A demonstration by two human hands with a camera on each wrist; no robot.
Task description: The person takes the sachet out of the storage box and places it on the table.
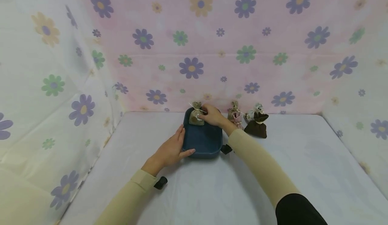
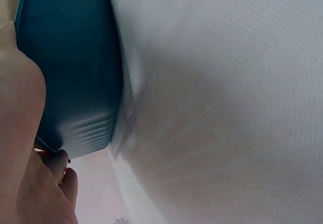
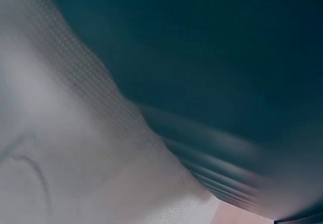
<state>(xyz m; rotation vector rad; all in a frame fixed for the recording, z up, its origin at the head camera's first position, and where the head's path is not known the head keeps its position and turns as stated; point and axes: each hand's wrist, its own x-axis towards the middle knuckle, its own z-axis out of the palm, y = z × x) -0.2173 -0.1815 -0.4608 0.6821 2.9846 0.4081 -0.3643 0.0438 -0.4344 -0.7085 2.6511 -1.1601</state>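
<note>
A dark blue plastic bin [image 1: 202, 140] with rounded corners stands on the white table; its ribbed outer wall shows in both wrist views. At its left side is my left hand [image 1: 171, 149], with the fingers along the left rim and the thumb over the front left corner. My right hand [image 1: 213, 115] reaches over the far right of the bin and pinches a small green drawstring pouch [image 1: 196, 118] near its tied neck. The pouch is upright at the far end of the bin. In the right wrist view, neither the hand nor the pouch shows.
Right of the bin stand several more tied pouches: a dark brown one [image 1: 256, 129], a pink one [image 1: 236, 118], an olive one [image 1: 234, 106] and a white patterned one [image 1: 257, 108]. Flower-printed cloth [image 1: 191, 83] encloses the table [image 1: 303, 157] at the back and sides.
</note>
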